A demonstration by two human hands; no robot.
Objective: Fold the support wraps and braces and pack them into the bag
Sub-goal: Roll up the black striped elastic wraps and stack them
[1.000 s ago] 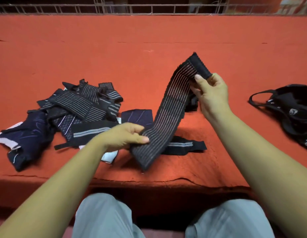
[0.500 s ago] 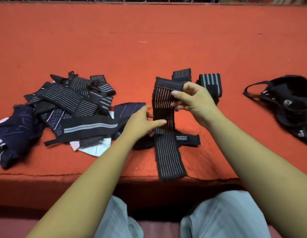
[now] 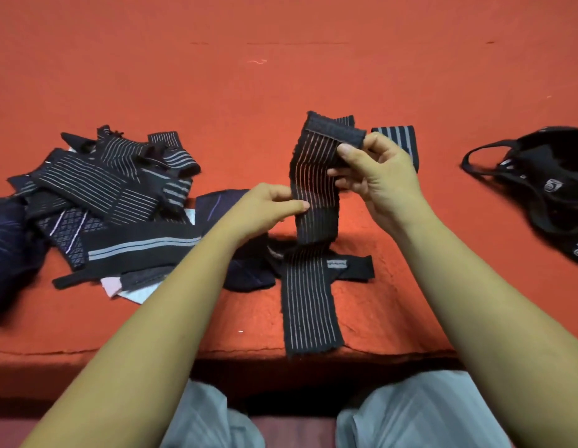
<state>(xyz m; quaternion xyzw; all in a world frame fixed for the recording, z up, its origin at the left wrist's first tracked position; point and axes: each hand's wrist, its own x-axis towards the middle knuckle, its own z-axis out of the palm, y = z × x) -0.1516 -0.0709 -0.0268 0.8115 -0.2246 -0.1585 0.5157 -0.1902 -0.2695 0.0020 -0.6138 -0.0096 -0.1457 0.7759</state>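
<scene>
L hand [image 3: 265, 205] moving up since 0.5 s ago, now pinching striped wrap [image 3: 310, 240] mid-edge | R hand [image 3: 374, 176] gripping wrap's folded top | bag [image 3: 546, 185] lying far right

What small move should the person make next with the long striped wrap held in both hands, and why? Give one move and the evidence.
Probably fold the top end down again. The right hand pinches the striped wrap at its folded-over top, the left hand steadies its middle, and a long tail lies unfolded to the mat edge.
</scene>
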